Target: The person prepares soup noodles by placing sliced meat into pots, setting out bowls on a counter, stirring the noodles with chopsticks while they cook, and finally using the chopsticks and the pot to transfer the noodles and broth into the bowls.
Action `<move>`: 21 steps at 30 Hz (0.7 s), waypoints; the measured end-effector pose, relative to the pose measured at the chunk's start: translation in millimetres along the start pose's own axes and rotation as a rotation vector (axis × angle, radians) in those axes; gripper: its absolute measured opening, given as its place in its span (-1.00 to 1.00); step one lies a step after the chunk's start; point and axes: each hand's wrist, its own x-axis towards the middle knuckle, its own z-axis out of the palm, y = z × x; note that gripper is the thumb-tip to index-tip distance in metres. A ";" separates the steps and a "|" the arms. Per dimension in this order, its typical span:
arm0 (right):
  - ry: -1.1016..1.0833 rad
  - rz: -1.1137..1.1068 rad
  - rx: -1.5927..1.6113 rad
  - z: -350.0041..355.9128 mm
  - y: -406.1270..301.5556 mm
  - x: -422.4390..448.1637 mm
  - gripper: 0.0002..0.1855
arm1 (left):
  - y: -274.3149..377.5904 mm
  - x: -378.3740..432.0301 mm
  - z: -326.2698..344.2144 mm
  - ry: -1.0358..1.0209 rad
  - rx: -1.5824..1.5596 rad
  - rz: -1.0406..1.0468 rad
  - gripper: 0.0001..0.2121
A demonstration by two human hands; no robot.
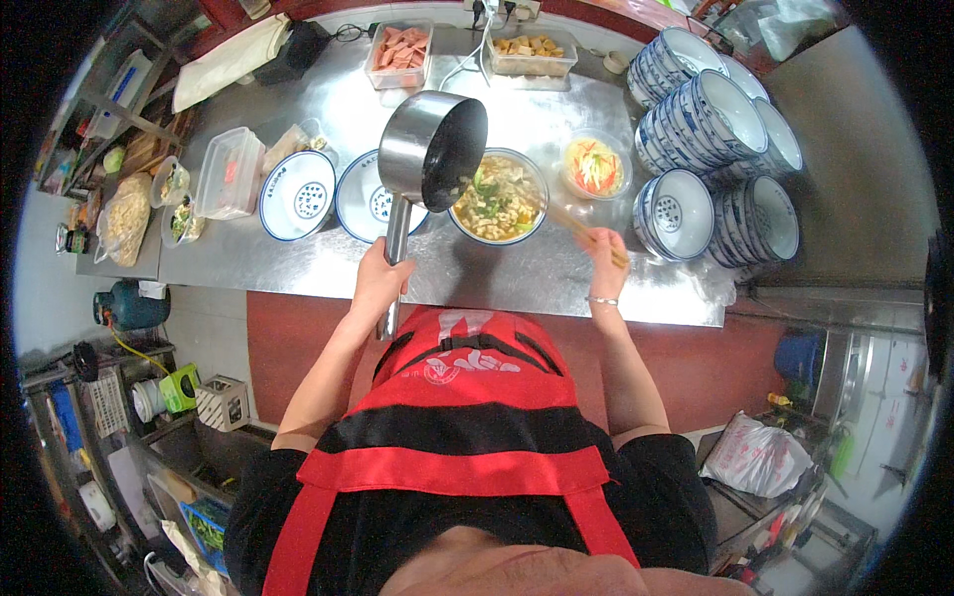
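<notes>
My left hand (381, 279) is closed around the handle of a deep steel saucepan (417, 145). The pan is tipped to the right, its dark inside facing a blue-and-white bowl of soup (499, 197) and its rim over that bowl's left edge. Diced pale pieces and green leaves lie in the broth. A pair of wooden chopsticks (577, 225) is held in my right hand (607, 257), their blurred tips reaching the right side of the soup. Left of it are a bowl (358, 201) partly hidden by the pan and another bowl (279, 197).
Several stacked bowls (693, 123) stand at the right. A tub of shredded vegetables (596, 167) sits beside the soup. At the back are boxes of pink slices (399, 56) and yellow-brown chunks (533, 56). A lidded plastic box (227, 175) and a bag of food (128, 220) lie left.
</notes>
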 end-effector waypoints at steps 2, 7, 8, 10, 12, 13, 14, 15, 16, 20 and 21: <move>-0.110 -0.046 -0.127 0.3 -3.2 -6.4 -0.74 | -2.0 -2.2 -3.1 -0.023 -0.069 -0.022 -0.84; -0.107 -0.083 -0.145 -0.3 -26.7 -23.5 -0.75 | -5.7 -10.7 -20.3 -0.054 -0.248 -0.066 -0.80; -0.126 -0.094 -0.129 1.6 -27.6 -22.1 -0.75 | -0.3 -14.0 -23.7 -0.058 -0.258 -0.082 -0.80; -0.177 -0.072 -0.102 6.7 -22.6 -17.4 -0.75 | 9.8 -20.0 -29.7 -0.082 -0.293 -0.099 -0.81; -0.248 -0.008 -0.082 16.4 2.7 -3.0 -0.73 | 11.0 -23.0 -34.0 -0.112 -0.286 -0.105 -0.79; -0.200 0.008 -0.016 17.5 12.3 4.2 -0.73 | 11.5 -25.0 -36.4 -0.127 -0.279 -0.110 -0.78; -0.151 0.024 0.050 16.2 20.3 12.4 -0.73 | 12.8 -26.9 -38.1 -0.132 -0.276 -0.108 -0.78; -0.108 0.040 0.114 14.9 24.7 19.2 -0.73 | 12.7 -29.2 -39.2 -0.131 -0.279 -0.108 -0.78; -0.082 0.076 0.168 11.4 28.3 24.7 -0.73 | 12.3 -31.0 -40.0 -0.131 -0.280 -0.107 -0.78; 0.022 0.209 0.346 -12.5 38.7 32.1 -0.73 | 5.0 -33.7 -43.4 -0.129 -0.351 -0.122 -0.79; 0.045 0.241 0.384 -18.3 40.6 28.6 -0.73 | 0.2 -33.4 -43.7 -0.131 -0.360 -0.128 -0.79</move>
